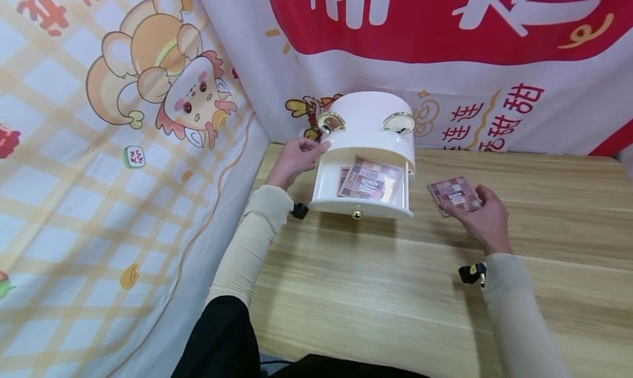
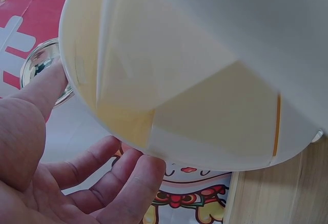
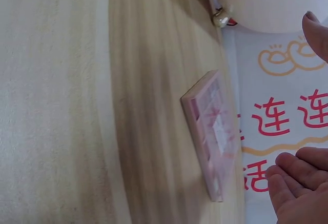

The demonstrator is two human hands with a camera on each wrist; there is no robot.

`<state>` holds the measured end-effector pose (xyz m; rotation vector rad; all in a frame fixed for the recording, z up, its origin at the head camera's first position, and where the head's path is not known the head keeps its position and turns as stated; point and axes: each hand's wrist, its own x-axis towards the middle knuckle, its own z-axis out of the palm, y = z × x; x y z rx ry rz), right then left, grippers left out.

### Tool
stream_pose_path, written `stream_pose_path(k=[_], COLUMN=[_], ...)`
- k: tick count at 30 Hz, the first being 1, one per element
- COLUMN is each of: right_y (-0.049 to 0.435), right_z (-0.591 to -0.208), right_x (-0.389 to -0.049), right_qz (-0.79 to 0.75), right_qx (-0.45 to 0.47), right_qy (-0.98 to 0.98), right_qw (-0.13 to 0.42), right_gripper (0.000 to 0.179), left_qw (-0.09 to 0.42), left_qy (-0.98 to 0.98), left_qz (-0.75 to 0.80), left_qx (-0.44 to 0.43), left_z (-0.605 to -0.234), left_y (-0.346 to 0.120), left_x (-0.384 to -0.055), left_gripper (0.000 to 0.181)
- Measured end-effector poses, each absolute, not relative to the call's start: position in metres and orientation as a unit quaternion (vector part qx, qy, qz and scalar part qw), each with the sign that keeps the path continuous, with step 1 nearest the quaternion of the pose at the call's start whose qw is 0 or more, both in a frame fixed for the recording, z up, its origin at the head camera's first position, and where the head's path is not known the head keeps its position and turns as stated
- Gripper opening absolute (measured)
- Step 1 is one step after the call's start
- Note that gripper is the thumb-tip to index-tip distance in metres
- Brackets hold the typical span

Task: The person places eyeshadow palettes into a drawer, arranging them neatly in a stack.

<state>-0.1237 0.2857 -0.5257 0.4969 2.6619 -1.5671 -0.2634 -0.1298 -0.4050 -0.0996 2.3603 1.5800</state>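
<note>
With right hand (image 1: 487, 218) spread, gripping nothing, hovering over a square pink checkered palette (image 1: 452, 189) on the wood-grain bench (image 1: 366, 290), right of a rounded white drawer box (image 1: 368, 113); with left hand (image 1: 295, 161) relaxed, touching the box's left side.

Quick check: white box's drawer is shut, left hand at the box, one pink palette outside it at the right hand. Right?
Not shut: the head view shows the drawer pulled out from the white box, with pink palettes inside. Left hand at the box, one pink palette outside it at the right hand: as you said.
</note>
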Motion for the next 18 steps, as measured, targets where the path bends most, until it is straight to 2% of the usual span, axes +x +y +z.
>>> stream_pose_path(k=[18], right_y=[0.293], right_z=[-0.551], right_x=[-0.133], right_qz=[-0.458], right_qx=[0.191], right_qy=[0.867], right_qw=[0.042], right_gripper=[0.135], left_qw=[0.15], left_qy=[0.82], left_qz=[0.552], left_qx=[-0.032], left_z=[-0.406], left_y=[-0.129], left_x=[-0.264], left_gripper=[0.071])
